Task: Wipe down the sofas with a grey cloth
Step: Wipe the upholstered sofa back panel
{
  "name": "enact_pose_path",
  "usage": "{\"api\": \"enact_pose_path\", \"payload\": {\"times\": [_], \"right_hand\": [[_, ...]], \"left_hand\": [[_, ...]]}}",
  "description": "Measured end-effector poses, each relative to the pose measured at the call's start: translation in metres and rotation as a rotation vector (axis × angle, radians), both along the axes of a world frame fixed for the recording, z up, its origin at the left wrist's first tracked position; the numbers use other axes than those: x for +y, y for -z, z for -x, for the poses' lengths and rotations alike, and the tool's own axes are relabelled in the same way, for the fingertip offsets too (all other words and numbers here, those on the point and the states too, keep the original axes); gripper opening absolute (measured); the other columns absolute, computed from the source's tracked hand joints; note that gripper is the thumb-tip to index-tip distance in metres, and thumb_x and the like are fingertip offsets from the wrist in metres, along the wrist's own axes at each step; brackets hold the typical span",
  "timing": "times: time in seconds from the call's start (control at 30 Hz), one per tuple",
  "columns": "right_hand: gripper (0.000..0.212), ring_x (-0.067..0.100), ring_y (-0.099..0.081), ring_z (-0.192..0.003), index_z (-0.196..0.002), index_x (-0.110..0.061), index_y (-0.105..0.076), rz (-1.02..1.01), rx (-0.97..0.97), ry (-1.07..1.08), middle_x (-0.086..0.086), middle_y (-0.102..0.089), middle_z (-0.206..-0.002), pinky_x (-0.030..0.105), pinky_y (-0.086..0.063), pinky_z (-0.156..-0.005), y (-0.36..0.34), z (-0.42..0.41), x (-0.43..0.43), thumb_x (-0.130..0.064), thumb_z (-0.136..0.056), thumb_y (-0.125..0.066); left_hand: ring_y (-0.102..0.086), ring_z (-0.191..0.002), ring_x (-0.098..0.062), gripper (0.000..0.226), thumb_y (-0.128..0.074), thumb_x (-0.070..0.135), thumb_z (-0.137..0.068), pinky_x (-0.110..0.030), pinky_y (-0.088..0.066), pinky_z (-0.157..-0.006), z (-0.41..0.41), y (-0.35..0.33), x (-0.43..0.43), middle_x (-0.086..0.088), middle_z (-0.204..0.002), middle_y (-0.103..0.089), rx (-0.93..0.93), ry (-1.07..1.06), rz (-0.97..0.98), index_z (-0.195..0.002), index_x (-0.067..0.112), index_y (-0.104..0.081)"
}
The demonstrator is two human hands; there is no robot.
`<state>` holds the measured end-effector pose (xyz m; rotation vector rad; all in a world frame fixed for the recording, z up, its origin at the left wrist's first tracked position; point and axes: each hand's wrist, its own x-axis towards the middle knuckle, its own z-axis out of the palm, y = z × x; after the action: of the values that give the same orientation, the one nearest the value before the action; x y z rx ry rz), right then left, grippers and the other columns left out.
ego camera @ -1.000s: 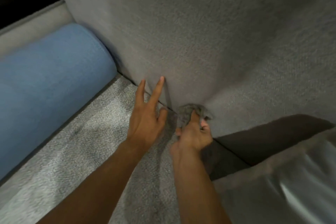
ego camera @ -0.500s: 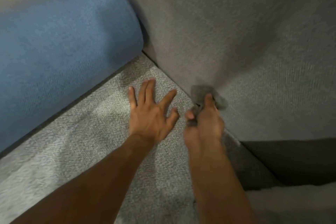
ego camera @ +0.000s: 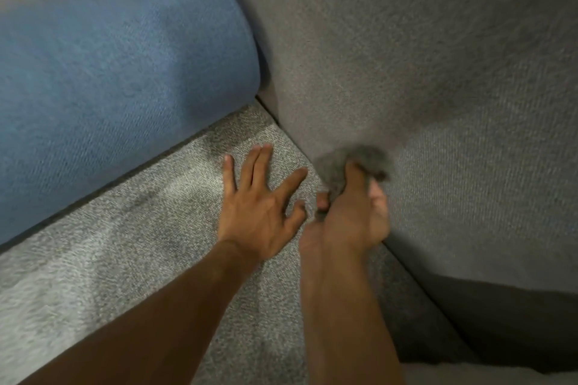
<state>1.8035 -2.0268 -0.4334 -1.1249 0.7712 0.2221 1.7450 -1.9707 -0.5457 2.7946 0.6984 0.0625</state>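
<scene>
Then, the left hand lay flat, palm down, on the pale grey sofa seat, close to the seat's far corner. Its fingers were straight and spread, and it had hold of nothing. Just beside it, the right hand gripped the grey cloth, with the thumb and fingers curled round the bunched fabric and one finger stretched forward over it. The cloth stuck out beyond the fingertips and was pressed against the lower part of the upright grey sofa panel, right above the seam where that panel met the seat. Motion blur softened the cloth's outline, so its folds could not be made out. The two hands were near each other but apart.

A blue bolster cushion lay along the seat's far left edge. One end of it stood against the upright panel at the corner. Along the panel's lower right edge ran a darker grey band; whether it was shadow or a separate part could not be told. Both forearms were bare.
</scene>
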Motion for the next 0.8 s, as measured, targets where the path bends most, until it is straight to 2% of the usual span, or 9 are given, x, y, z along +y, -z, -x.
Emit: {"api": "enact_pose_path", "payload": {"times": [0.07, 0.13, 0.2, 0.27, 0.33, 0.43, 0.57, 0.73, 0.8], "right_hand": [[0.011, 0.011, -0.056, -0.06, -0.096, -0.011, -0.071, 0.087, 0.073, 0.081, 0.003, -0.072, -0.082, 0.025, -0.05, -0.054, 0.017, 0.003, -0.009, -0.011, -0.086, -0.075], [0.008, 0.01, -0.065, -0.069, -0.087, -0.013, -0.07, 0.306, -0.086, 0.044, 0.001, -0.073, -0.082, 0.029, -0.056, -0.065, 0.028, 0.005, -0.016, -0.008, -0.083, -0.076], [0.017, 0.0, -0.059, -0.062, -0.079, -0.018, -0.068, 0.581, -0.544, -0.138, -0.008, -0.065, -0.069, 0.017, -0.05, -0.062, 0.021, 0.004, -0.018, -0.002, -0.082, -0.076], [0.01, 0.003, -0.052, -0.062, -0.084, -0.014, -0.071, 0.971, -1.1, -0.369, -0.003, -0.064, -0.072, 0.006, -0.038, -0.062, -0.006, -0.012, -0.017, -0.005, -0.083, -0.075], [0.009, 0.01, -0.051, -0.066, -0.094, -0.009, -0.073, 1.374, -1.407, -0.566, 0.009, -0.067, -0.083, 0.014, -0.034, -0.062, -0.038, -0.037, -0.013, -0.014, -0.087, -0.072], [0.011, 0.027, -0.056, -0.053, -0.099, -0.012, -0.07, 1.808, -1.423, -0.957, 0.012, -0.066, -0.089, 0.022, -0.027, -0.049, -0.052, -0.057, -0.012, -0.018, -0.09, -0.071], [0.023, 0.025, -0.056, -0.046, -0.095, -0.012, -0.069, 2.157, -1.232, -1.494, 0.008, -0.061, -0.083, 0.023, -0.024, -0.044, -0.03, -0.049, -0.024, -0.006, -0.075, -0.079], [0.021, 0.023, -0.061, -0.05, -0.089, -0.02, -0.067, 2.421, -1.487, -1.591, 0.004, -0.062, -0.083, 0.024, -0.017, -0.045, -0.044, -0.062, 0.016, -0.009, -0.075, -0.078], [0.029, 0.03, -0.06, -0.051, -0.085, -0.01, -0.069, 2.346, -1.654, -1.692, 0.012, -0.061, -0.077, 0.023, -0.019, -0.047, -0.047, -0.067, 0.028, 0.003, -0.062, -0.081]], "left_hand": [[0.0, -0.158, -0.034, 0.059, -0.021, 0.069, -0.101, -0.068, 0.005, -0.121, 0.001, -0.001, 0.001, -0.02, -0.169, -0.01, 0.0, 0.007, 0.003, -0.156, 0.049, -0.027], [0.0, -0.158, -0.034, 0.059, -0.022, 0.067, -0.101, -0.067, 0.005, -0.121, 0.001, -0.002, 0.002, -0.02, -0.169, -0.009, -0.013, 0.005, 0.012, -0.156, 0.049, -0.028], [0.001, -0.158, -0.034, 0.058, -0.023, 0.067, -0.101, -0.067, 0.005, -0.121, 0.001, -0.001, 0.001, -0.02, -0.169, -0.009, -0.023, 0.003, 0.02, -0.156, 0.049, -0.028], [0.003, -0.158, -0.034, 0.058, -0.022, 0.067, -0.101, -0.067, 0.006, -0.121, 0.001, 0.001, 0.001, -0.02, -0.169, -0.007, -0.015, 0.004, 0.021, -0.156, 0.049, -0.027], [0.004, -0.158, -0.033, 0.059, -0.021, 0.067, -0.1, -0.067, 0.007, -0.121, 0.001, 0.002, 0.001, -0.02, -0.169, -0.007, -0.012, 0.004, 0.031, -0.156, 0.049, -0.026], [0.002, -0.158, -0.034, 0.058, -0.026, 0.067, -0.1, -0.068, 0.004, -0.12, 0.001, 0.002, 0.002, -0.02, -0.169, -0.009, -0.026, -0.002, 0.042, -0.155, 0.05, -0.029], [0.007, -0.158, -0.032, 0.061, -0.029, 0.068, -0.096, -0.066, 0.006, -0.121, 0.003, 0.005, 0.004, -0.017, -0.17, -0.004, -0.045, 0.005, 0.086, -0.155, 0.05, -0.029], [-0.003, -0.158, -0.031, 0.058, -0.036, 0.064, -0.096, -0.064, 0.002, -0.122, 0.006, 0.008, 0.006, -0.018, -0.169, -0.013, -0.134, -0.003, 0.116, -0.151, 0.047, -0.042], [-0.003, -0.158, -0.032, 0.058, -0.036, 0.063, -0.096, -0.064, 0.003, -0.123, 0.008, 0.009, 0.008, -0.019, -0.169, -0.013, -0.158, -0.004, 0.141, -0.151, 0.045, -0.043]]}}
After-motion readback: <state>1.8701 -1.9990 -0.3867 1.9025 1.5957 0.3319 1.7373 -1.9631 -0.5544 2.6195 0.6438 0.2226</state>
